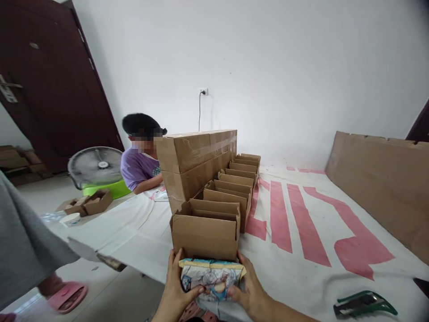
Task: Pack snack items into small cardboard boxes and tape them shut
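Note:
My left hand (pixel 179 286) and my right hand (pixel 251 288) grip the two sides of a printed packet (pixel 214 279), thumbs on its front and fingers around its edges. The packet is white and light blue with a yellowish top edge and a colourful picture. Right behind it stands the nearest open cardboard box (pixel 204 235), its flaps up; fingertips of both hands reach close to its lower edge, and I cannot tell whether they touch it. More open boxes (pixel 231 192) run back in a row. What the boxes hold is hidden.
Sealed cartons (pixel 192 156) form a stacked wall left of the row. A green utility knife (pixel 365 305) lies at the right front on the cloth-covered table (pixel 214 313). A large cardboard sheet (pixel 378 188) stands at right. Beyond are a person in purple (pixel 136 165), a fan (pixel 95 165) and another person's leg.

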`<action>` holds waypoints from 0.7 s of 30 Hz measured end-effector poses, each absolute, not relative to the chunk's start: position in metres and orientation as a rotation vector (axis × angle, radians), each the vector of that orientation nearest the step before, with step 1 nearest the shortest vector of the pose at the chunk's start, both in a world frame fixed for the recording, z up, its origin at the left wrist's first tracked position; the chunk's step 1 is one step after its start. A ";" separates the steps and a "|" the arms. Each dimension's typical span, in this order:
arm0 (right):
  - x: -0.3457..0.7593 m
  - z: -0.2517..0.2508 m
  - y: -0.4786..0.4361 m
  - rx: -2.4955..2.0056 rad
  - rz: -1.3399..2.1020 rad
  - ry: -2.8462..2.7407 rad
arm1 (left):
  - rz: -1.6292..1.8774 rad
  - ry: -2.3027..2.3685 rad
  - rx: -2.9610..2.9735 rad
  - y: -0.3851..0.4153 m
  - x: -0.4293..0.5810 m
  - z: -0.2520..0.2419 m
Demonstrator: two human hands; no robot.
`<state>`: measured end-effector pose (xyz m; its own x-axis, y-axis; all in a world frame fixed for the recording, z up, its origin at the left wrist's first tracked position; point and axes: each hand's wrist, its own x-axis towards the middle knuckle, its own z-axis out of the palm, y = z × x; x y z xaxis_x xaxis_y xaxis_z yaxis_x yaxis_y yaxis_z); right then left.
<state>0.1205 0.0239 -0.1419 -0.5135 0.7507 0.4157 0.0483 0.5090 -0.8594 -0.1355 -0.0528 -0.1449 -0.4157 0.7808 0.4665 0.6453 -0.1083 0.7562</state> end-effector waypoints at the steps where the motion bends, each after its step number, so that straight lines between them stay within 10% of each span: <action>1: 0.129 -0.138 0.031 -0.677 1.044 -1.935 | 1.556 1.996 1.625 -0.053 -0.137 -0.146; 21: 0.119 -0.112 0.233 -0.823 1.005 -1.939 | 1.371 2.110 1.829 -0.040 -0.150 -0.154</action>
